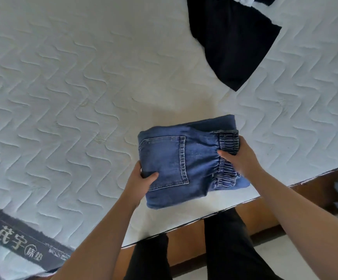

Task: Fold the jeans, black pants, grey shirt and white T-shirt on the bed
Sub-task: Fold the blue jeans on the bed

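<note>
The blue jeans (184,158) lie folded into a compact square near the bed's front edge, back pocket up and elastic waistband to the right. My left hand (142,180) grips the bundle's left edge, thumb on top. My right hand (236,156) grips the waistband side, thumb on the denim. The black pants (230,41) lie spread out at the far right of the bed. A bit of white cloth (242,0), perhaps the white T-shirt, shows at the top edge. The grey shirt is not in view.
The white quilted mattress (73,87) fills most of the view, with a dark label strip (20,241) at the front left. A wooden bed frame (186,235) runs below the mattress edge. My dark-trousered legs (226,249) stand against it.
</note>
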A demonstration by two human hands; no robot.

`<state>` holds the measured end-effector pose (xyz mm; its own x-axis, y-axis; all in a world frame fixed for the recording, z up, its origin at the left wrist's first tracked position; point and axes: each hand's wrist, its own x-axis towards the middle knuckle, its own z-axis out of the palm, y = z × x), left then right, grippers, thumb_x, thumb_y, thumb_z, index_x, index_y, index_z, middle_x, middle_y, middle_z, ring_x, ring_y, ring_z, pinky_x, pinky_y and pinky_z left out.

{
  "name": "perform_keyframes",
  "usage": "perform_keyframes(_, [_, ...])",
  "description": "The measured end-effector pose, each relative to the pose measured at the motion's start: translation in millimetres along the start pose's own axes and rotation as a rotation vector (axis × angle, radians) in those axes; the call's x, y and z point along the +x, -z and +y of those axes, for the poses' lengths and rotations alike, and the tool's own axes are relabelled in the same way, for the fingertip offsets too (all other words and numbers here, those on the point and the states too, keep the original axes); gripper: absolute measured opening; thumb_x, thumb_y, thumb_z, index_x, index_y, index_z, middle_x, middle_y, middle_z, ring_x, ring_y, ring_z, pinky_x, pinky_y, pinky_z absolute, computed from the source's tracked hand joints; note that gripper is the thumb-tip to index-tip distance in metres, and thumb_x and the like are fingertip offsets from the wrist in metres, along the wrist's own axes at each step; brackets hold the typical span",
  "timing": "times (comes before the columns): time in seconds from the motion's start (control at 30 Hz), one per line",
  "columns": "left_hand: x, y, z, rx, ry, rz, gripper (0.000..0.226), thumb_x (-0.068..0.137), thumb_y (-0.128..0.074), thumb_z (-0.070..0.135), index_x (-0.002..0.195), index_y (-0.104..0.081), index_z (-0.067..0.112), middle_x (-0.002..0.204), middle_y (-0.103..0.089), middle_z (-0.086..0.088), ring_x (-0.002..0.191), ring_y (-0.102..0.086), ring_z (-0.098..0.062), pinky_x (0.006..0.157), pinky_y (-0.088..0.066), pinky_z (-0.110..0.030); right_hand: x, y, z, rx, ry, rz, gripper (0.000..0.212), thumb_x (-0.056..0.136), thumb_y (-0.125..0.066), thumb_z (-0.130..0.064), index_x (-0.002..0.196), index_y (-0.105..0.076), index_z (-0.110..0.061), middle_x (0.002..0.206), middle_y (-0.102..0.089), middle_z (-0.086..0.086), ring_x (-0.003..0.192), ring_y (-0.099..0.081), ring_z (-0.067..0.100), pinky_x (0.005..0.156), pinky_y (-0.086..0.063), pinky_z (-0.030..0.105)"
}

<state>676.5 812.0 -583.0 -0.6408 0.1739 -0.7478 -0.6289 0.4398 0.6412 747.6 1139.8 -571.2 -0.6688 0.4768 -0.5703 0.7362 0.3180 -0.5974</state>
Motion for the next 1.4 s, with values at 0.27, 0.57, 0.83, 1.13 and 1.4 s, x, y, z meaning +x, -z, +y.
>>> perform_keyframes(0.27, [26.3,36.4,107.2,0.478,-0.288,-0.155,0.056,0.084,-0.069,0.035,0.132,-0.041,0.036,0.111,-0.06,0.016,0.101,-0.06,-0.015,0.081,-0.047,-0.031,-96.4,-13.3,-5.8,0.401,-0.192,0.266,0.043,0.079,-0.079,-0.034,0.113,-0.057,-0.021,0.1,-0.068,-0.007,0.087,-0.065,0.011,0.078,-0.048,0.032])
perform_keyframes(0.57, [93.8,-16.7,208.1,1.01,-0.506,-0.395,0.061,0.084,-0.073,0.026,0.138,-0.044,0.028,0.114,-0.059,0.011,0.099,-0.057,-0.013,0.078,-0.039,-0.025,-124.7,-68.4,15.4,1.026,-0.526,0.269,0.022,0.085,-0.069,-0.007,0.102,-0.063,-0.019,0.092,-0.075,0.002,0.086,-0.072,0.023,0.077,-0.058,0.042])
perform_keyframes(0.83, [134.7,-42.9,221.5,1.226,-0.381,-0.521,0.063,0.082,-0.077,0.029,0.137,-0.044,0.028,0.119,-0.061,0.007,0.098,-0.059,-0.013,0.072,-0.044,-0.026,-133.2,-106.5,36.6,1.066,-0.594,0.292,0.033,0.081,-0.077,-0.02,0.109,-0.061,-0.02,0.102,-0.073,0.0,0.096,-0.07,0.022,0.09,-0.055,0.046])
perform_keyframes(1.13, [163.8,-64.2,181.0,1.075,-0.338,-0.289,0.067,0.085,-0.062,0.059,0.138,-0.046,0.021,0.127,-0.059,-0.001,0.102,-0.059,-0.021,0.083,-0.043,-0.032,-104.4,-108.3,51.6,0.901,-0.737,0.388,0.087,0.072,-0.08,-0.049,0.142,-0.032,-0.028,0.099,-0.056,-0.015,0.085,-0.06,0.003,0.061,-0.044,0.019])
perform_keyframes(1.4, [150.1,-96.7,190.2,1.3,-0.794,-0.101,0.052,0.089,-0.066,0.029,0.134,-0.046,0.012,0.13,-0.055,-0.012,0.118,-0.053,-0.031,0.096,-0.045,-0.043,-105.6,-107.9,36.2,0.329,-0.712,0.513,0.089,0.079,-0.074,-0.05,0.147,-0.026,-0.017,0.138,-0.044,0.012,0.121,-0.051,0.031,0.103,-0.043,0.051])
